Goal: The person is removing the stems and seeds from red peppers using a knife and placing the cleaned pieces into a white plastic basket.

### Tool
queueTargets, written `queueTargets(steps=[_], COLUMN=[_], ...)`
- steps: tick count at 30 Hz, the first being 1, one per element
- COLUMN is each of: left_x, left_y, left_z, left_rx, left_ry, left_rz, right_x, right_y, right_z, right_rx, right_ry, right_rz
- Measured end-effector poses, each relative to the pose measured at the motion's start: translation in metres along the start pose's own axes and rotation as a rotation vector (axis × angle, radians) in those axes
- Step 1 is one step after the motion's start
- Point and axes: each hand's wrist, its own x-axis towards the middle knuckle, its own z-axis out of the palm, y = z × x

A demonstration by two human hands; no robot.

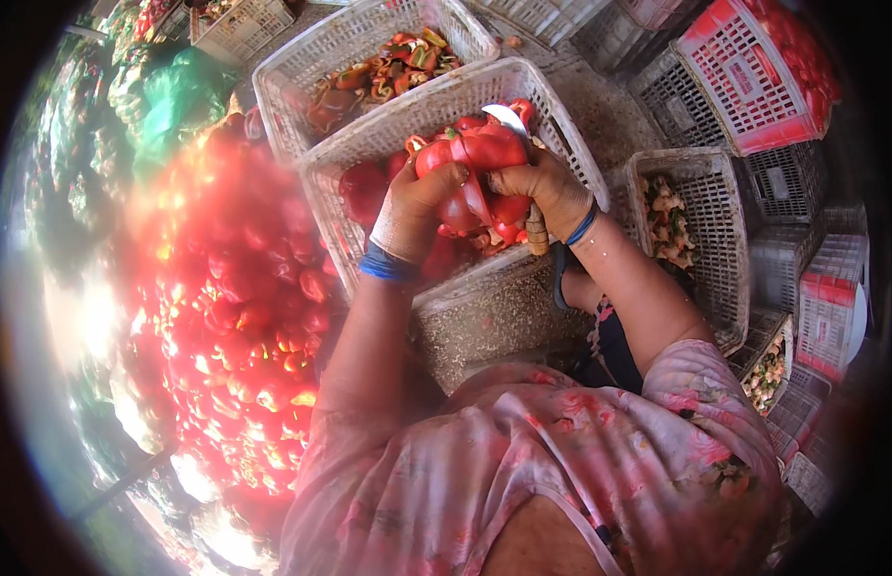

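My left hand [417, 205], in a soiled glove with a blue band at the wrist, grips a red bell pepper [446, 155] that looks split. Opposite it, my gloved right hand [550, 189] holds a knife; its curved blade [507, 115] sticks up past the peppers and its handle [537, 232] shows below the palm. The right thumb presses on the red flesh too. Both hands are above a white plastic crate [586, 155] with red peppers [363, 191] inside. How many pieces are between my hands is hard to tell.
Behind stands another crate [273, 115] with pepper cores and scraps [410, 61]. A large glare-washed heap of red peppers [251, 324] lies left. On the right are a crate of pale cores [665, 216], stacked crates [777, 183] and a red-and-white crate [748, 79] filled with peppers.
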Motion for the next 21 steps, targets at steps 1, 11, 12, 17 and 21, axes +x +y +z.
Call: queueTargets(steps=[1,11,12,17,21], left_x=[0.004,0.013,0.011,-0.004,0.003], left_y=[-0.005,-0.023,-0.017,-0.006,-0.02], left_z=[-0.002,-0.027,-0.016,0.014,0.003], left_rx=[0.16,-0.23,-0.172,0.422,0.379], left_ry=[0.107,0.037,0.099,0.182,0.288], left_rz=[0.041,0.081,0.14,0.38,0.35], right_x=[0.001,-0.001,0.0,0.012,0.049], right_y=[-0.001,-0.005,-0.005,0.001,0.035], right_z=[0.001,-0.002,0.0,0.013,0.007], right_rx=[-0.116,0.383,0.427,0.296,-0.528], right_ry=[0.026,-0.046,-0.041,0.276,0.39], right_rz=[-0.054,-0.031,-0.032,0.161,-0.089])
